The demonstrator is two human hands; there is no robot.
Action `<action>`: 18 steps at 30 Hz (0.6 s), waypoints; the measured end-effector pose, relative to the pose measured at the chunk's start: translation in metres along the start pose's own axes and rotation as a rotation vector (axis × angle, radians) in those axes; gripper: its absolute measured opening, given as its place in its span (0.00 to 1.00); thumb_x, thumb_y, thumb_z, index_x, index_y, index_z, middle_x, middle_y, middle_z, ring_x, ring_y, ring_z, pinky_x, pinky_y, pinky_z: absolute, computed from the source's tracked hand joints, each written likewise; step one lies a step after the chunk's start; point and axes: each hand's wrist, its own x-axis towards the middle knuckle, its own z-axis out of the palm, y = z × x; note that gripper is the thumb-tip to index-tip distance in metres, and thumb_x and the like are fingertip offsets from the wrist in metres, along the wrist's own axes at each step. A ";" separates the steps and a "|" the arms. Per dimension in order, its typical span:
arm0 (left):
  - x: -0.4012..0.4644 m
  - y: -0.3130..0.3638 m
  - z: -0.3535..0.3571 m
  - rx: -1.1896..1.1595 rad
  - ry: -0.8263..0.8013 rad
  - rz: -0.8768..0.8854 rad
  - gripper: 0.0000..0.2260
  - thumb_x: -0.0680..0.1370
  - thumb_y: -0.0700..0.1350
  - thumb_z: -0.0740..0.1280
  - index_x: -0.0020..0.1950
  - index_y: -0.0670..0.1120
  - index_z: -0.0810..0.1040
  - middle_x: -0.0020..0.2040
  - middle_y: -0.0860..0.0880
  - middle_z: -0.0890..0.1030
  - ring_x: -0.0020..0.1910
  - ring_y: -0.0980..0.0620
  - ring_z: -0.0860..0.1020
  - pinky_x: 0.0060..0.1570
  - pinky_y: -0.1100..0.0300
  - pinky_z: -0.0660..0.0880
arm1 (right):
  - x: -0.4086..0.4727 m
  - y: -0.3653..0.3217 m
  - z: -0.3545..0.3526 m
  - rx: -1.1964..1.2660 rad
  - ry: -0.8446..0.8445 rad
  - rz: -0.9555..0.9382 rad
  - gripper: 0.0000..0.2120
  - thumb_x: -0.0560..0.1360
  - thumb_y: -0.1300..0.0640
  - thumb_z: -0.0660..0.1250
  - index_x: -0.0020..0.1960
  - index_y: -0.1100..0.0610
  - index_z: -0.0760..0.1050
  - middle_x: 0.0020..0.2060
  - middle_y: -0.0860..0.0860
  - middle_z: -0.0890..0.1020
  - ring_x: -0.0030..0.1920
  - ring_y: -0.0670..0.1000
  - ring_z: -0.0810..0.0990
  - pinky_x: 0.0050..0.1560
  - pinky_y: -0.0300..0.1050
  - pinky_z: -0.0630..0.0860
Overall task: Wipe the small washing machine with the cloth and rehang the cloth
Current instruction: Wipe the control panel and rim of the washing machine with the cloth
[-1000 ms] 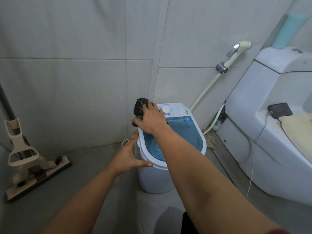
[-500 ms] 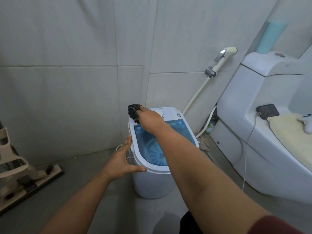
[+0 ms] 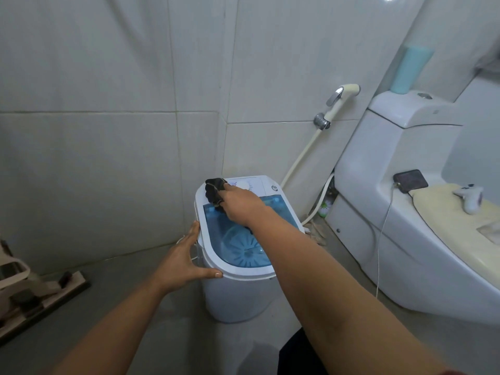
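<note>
A white toilet is standing at the right, with a dark phone and a white game controller lying on it. A teal bottle is sitting on its tank. A bidet sprayer is hanging on the tiled wall. A floor squeegee is resting at the left.

- The right hand has slid the dark cloth from the washing machine's back-left edge onto its top panel.
- A white game controller has appeared at the frame's right.
</note>
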 end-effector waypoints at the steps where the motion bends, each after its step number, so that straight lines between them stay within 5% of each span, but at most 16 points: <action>1: 0.000 0.000 0.000 0.001 0.004 -0.004 0.63 0.54 0.69 0.84 0.80 0.67 0.50 0.82 0.64 0.54 0.82 0.59 0.57 0.78 0.48 0.65 | -0.006 0.003 0.003 0.009 0.005 -0.016 0.13 0.82 0.59 0.59 0.64 0.62 0.74 0.64 0.57 0.74 0.60 0.61 0.76 0.46 0.51 0.73; 4: 0.001 -0.002 0.000 -0.001 0.013 -0.024 0.67 0.53 0.70 0.84 0.84 0.60 0.51 0.83 0.62 0.54 0.82 0.60 0.56 0.78 0.47 0.66 | -0.024 0.016 0.009 0.023 0.019 -0.071 0.18 0.83 0.54 0.59 0.70 0.62 0.71 0.70 0.58 0.70 0.65 0.62 0.74 0.58 0.55 0.76; 11: 0.003 -0.005 0.001 0.008 0.004 -0.029 0.67 0.53 0.69 0.84 0.85 0.58 0.51 0.84 0.60 0.54 0.82 0.61 0.55 0.80 0.49 0.62 | -0.057 0.051 0.000 -0.014 -0.030 -0.039 0.23 0.85 0.51 0.56 0.78 0.54 0.63 0.80 0.51 0.60 0.72 0.58 0.70 0.62 0.55 0.74; 15: 0.003 -0.004 0.001 0.009 0.004 -0.018 0.68 0.53 0.71 0.83 0.85 0.57 0.52 0.84 0.60 0.54 0.82 0.61 0.55 0.81 0.51 0.59 | -0.060 0.076 0.001 -0.022 -0.010 0.013 0.21 0.84 0.51 0.57 0.75 0.55 0.68 0.77 0.52 0.66 0.65 0.61 0.76 0.57 0.55 0.76; 18: 0.003 -0.006 0.001 0.010 0.006 -0.029 0.68 0.52 0.71 0.83 0.85 0.57 0.52 0.84 0.60 0.54 0.82 0.61 0.55 0.81 0.51 0.60 | -0.051 0.094 -0.004 0.012 0.025 0.126 0.15 0.82 0.54 0.58 0.65 0.58 0.75 0.66 0.56 0.77 0.58 0.63 0.79 0.51 0.53 0.75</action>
